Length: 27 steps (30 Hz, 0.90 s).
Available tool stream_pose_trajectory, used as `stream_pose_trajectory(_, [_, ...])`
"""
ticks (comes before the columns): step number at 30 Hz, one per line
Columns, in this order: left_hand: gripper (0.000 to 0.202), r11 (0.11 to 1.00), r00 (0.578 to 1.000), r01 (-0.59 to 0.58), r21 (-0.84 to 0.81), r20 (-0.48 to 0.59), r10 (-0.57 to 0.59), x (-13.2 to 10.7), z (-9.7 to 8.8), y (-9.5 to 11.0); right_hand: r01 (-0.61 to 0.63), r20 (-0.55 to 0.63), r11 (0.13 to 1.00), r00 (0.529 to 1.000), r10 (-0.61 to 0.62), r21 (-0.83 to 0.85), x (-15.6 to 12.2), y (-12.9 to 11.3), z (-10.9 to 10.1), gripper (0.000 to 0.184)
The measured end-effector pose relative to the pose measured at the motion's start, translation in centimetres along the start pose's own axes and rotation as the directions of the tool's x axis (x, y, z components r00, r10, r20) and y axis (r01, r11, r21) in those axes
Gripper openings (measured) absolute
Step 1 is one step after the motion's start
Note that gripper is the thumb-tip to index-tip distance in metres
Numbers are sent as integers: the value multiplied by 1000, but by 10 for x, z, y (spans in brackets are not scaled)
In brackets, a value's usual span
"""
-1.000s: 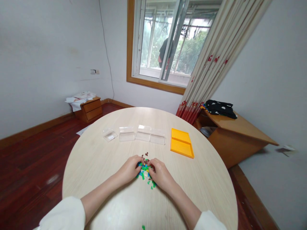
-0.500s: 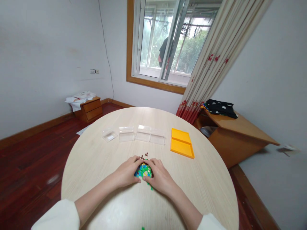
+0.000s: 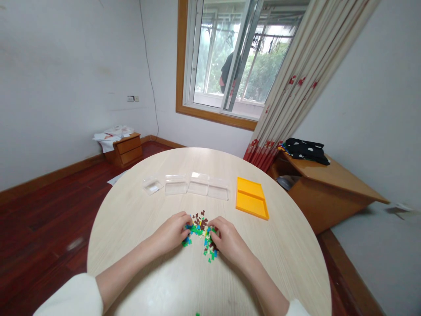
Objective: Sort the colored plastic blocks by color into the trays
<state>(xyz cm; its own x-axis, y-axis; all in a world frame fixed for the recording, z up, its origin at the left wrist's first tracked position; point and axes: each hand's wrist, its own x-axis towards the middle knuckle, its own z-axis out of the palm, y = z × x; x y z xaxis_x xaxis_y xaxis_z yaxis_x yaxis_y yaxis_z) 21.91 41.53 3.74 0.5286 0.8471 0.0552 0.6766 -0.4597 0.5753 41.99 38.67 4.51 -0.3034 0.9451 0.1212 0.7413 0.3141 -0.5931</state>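
Small loose pieces of coloured plastic, like tiny building blocks (image 3: 198,230), lie scattered on the round table (image 3: 158,281) in green, blue, brown, yellow and cream. My left hand (image 3: 174,229) rests at the left side of the spread, fingers bent and thumb apart, touching blue and green pieces. On the opposite side, my right hand (image 3: 227,237) curves over green, blue and brown ones, with a gap between thumb and fingers. Neither hand visibly lifts a piece; what lies under the fingertips is partly hidden. Several brown pieces (image 3: 203,213) sit at the far edge of the spread.
Clear plastic boxes (image 3: 176,186) stand in a row beyond the hands. To their right lies a yellow two-part tray (image 3: 252,206). A lone green piece (image 3: 198,314) is at the near edge of view. A wooden cabinet (image 3: 332,193) stands beyond the table's right side.
My hands have moved apart from their cupped position around the heap. The pieces now lie spread out, with a strip of bare table between the nearer ones. The view has shifted slightly.
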Motion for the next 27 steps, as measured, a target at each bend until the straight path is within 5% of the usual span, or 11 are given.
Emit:
stream_pose_trajectory(6, [79,984,972,174,29,156,-176,-22,-10,-1,-185,130,981,973,190,-50,-23,1,-9,63])
stream_pose_trajectory(12, [32,992,987,87,88,128,-97,-2,11,8,-142,93,989,985,146,-44,-7,-4,15,32])
stream_pose_trajectory(16, [20,1000,999,-26,2,34,26,13,22,8,-66,6,997,998,66,-35,7,-1,23,21])
stream_pose_trajectory(23, [32,1000,1000,5,-25,-6,-5,14,5,-3,5,-87,999,996,-1,42,13,6,8,21])
stream_pose_trajectory(27, [58,998,999,22,54,37,-24,14,2,-7,37,-22,997,999,-36,64,11,10,14,49])
